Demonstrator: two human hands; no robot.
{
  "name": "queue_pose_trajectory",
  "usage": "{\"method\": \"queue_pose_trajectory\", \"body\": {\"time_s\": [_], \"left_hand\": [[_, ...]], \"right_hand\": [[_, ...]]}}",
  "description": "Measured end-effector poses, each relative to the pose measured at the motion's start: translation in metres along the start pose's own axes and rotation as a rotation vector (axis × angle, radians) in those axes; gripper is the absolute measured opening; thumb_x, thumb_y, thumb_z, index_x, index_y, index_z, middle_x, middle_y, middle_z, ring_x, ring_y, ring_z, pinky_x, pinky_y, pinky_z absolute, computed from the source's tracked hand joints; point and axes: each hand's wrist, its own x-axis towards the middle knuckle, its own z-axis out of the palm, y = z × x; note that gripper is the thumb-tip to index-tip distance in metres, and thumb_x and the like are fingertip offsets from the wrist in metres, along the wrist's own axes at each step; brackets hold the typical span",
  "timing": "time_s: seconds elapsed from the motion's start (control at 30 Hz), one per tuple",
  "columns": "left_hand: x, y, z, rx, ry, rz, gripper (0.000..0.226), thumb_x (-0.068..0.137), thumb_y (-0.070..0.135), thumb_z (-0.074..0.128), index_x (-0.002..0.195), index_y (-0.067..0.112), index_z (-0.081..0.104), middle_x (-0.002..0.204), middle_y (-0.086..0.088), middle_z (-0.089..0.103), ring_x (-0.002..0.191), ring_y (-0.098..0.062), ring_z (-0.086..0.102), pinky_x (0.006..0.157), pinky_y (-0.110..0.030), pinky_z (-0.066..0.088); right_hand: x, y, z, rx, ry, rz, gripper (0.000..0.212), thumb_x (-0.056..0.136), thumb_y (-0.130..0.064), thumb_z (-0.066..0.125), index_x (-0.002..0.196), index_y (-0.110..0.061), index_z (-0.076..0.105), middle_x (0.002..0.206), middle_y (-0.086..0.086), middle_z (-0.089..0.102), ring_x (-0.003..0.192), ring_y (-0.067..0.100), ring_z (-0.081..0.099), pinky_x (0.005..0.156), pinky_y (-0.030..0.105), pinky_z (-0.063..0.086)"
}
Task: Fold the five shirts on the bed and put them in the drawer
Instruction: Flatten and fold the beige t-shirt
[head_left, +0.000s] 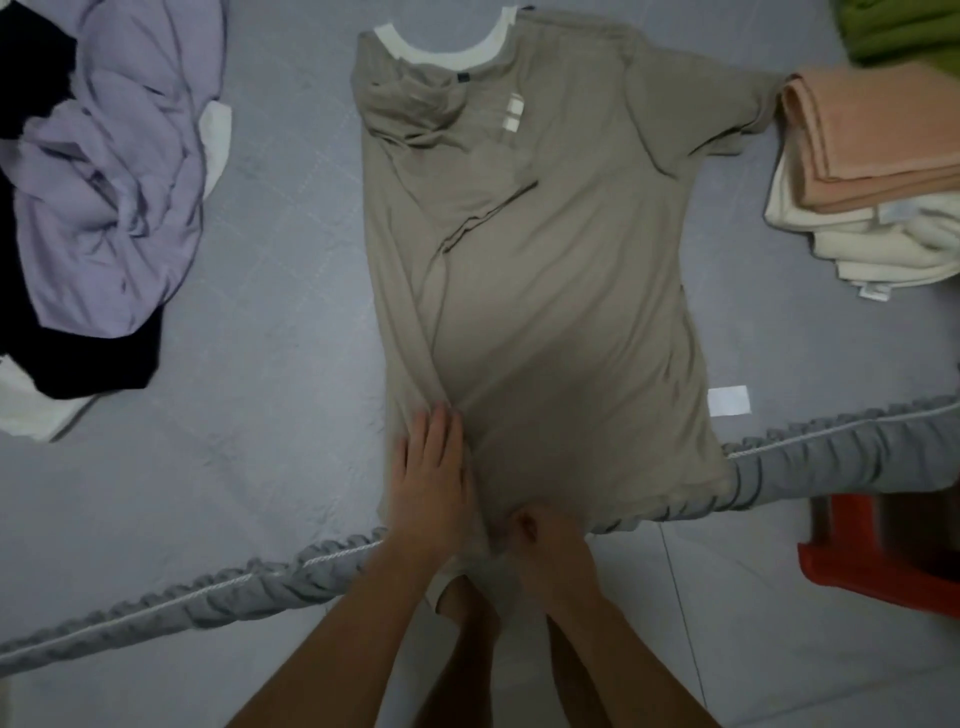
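Taupe shirt (545, 291), soft rumpled knit, flat under left hand (428, 467).

bed (270, 291) | taupe shirt (545, 291) flat | unfolded pile (104, 171) | folded stack (872, 192)

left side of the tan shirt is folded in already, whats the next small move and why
Probably fold the right sleeve of the tan white-collared t-shirt inward. It lies spread toward the folded peach cloth, while the left hand presses the folded edge flat and the right hand pinches the hem.
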Motion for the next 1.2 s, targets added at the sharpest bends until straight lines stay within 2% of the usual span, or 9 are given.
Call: {"method": "queue_pose_trajectory", "body": {"time_s": [0.1, 0.23, 0.47, 0.7, 0.87, 0.93, 1.03, 1.13, 1.2], "left_hand": [[0.002, 0.004, 0.003, 0.147, -0.21, -0.027, 0.068, 0.101, 0.034, 0.036, 0.158, 0.015, 0.004, 0.166, -0.004, -0.002, 0.151, -0.023, 0.006, 0.121, -0.042, 0.013], [0.018, 0.029, -0.016, 0.001, -0.076, -0.113, 0.039, 0.097, 0.032, 0.045, 0.135, 0.025, 0.051, 0.135, -0.002, 0.049, 0.121, -0.023, 0.046, 0.099, -0.033, 0.035], [0.084, 0.105, -0.021, -0.401, -0.046, -0.179, 0.033, 0.089, 0.016, 0.061, 0.122, 0.015, 0.062, 0.11, -0.008, 0.062, 0.102, -0.026, 0.061, 0.087, -0.03, 0.046], [0.177, 0.223, -0.005, -0.709, 0.085, -0.453, 0.038, 0.084, 0.033, 0.072, 0.115, 0.017, 0.056, 0.101, -0.006, 0.061, 0.097, -0.027, 0.059, 0.087, -0.037, 0.048], [0.238, 0.312, 0.012, -0.514, 0.068, -0.87, 0.077, 0.062, 0.072, 0.07, 0.115, 0.022, 0.046, 0.114, -0.003, 0.05, 0.112, -0.028, 0.048, 0.09, -0.041, 0.041], [0.247, 0.33, 0.019, -0.451, 0.076, -0.92, 0.078, 0.061, 0.065, 0.072, 0.12, 0.023, 0.043, 0.115, -0.003, 0.044, 0.112, -0.028, 0.044, 0.089, -0.043, 0.04], [0.25, 0.329, 0.022, -0.44, 0.184, -0.925, 0.048, 0.074, 0.031, 0.069, 0.116, 0.018, 0.052, 0.109, -0.007, 0.049, 0.102, -0.033, 0.048, 0.084, -0.044, 0.042], [0.243, 0.311, 0.019, -0.565, 0.192, -0.892, 0.024, 0.077, 0.008, 0.063, 0.1, 0.015, 0.057, 0.099, -0.009, 0.054, 0.092, -0.034, 0.052, 0.079, -0.042, 0.041], [0.237, 0.295, 0.014, -0.69, 0.135, -0.936, 0.018, 0.077, 0.006, 0.062, 0.087, 0.019, 0.055, 0.087, -0.003, 0.058, 0.088, -0.031, 0.057, 0.072, -0.037, 0.04]], "right_hand": [[0.01, 0.008, -0.03, 0.098, 0.108, 0.013, 0.019, 0.099, -0.025, 0.048, 0.098, -0.015, 0.064, 0.09, 0.002, 0.065, 0.085, 0.022, 0.062, 0.078, 0.038, 0.051], [0.046, 0.003, -0.083, 0.205, 0.254, -0.051, 0.011, 0.097, -0.02, 0.052, 0.098, -0.017, 0.062, 0.086, -0.002, 0.06, 0.077, 0.014, 0.055, 0.069, 0.028, 0.044], [0.162, 0.006, -0.209, 0.348, 0.46, 0.06, 0.024, 0.093, -0.018, 0.054, 0.113, -0.011, 0.066, 0.109, 0.009, 0.066, 0.094, 0.022, 0.057, 0.081, 0.026, 0.038], [0.278, 0.002, -0.331, 0.595, 0.286, 0.137, 0.018, 0.091, -0.016, 0.053, 0.077, -0.009, 0.063, 0.092, 0.018, 0.067, 0.085, 0.032, 0.063, 0.082, 0.051, 0.052], [0.354, -0.042, -0.379, 1.174, 0.192, 0.121, 0.011, 0.1, -0.024, 0.052, 0.095, -0.019, 0.06, 0.106, 0.009, 0.064, 0.085, 0.018, 0.065, 0.074, 0.034, 0.056], [0.374, -0.06, -0.39, 1.344, 0.152, 0.142, 0.025, 0.098, -0.03, 0.057, 0.12, -0.018, 0.059, 0.116, 0.008, 0.064, 0.1, 0.022, 0.064, 0.076, 0.034, 0.059], [0.385, -0.086, -0.399, 1.527, 0.19, 0.206, 0.052, 0.09, -0.022, 0.068, 0.138, -0.016, 0.049, 0.127, 0.007, 0.063, 0.105, 0.024, 0.064, 0.08, 0.035, 0.058], [0.376, -0.121, -0.401, 1.3, 0.386, 0.132, 0.036, 0.083, -0.011, 0.072, 0.115, -0.007, 0.056, 0.118, 0.003, 0.064, 0.103, 0.018, 0.064, 0.086, 0.026, 0.054], [0.361, -0.147, -0.397, 0.993, 0.488, -0.074, 0.027, 0.081, -0.011, 0.072, 0.105, -0.007, 0.06, 0.098, -0.001, 0.067, 0.085, 0.003, 0.065, 0.07, 0.007, 0.047]]}}
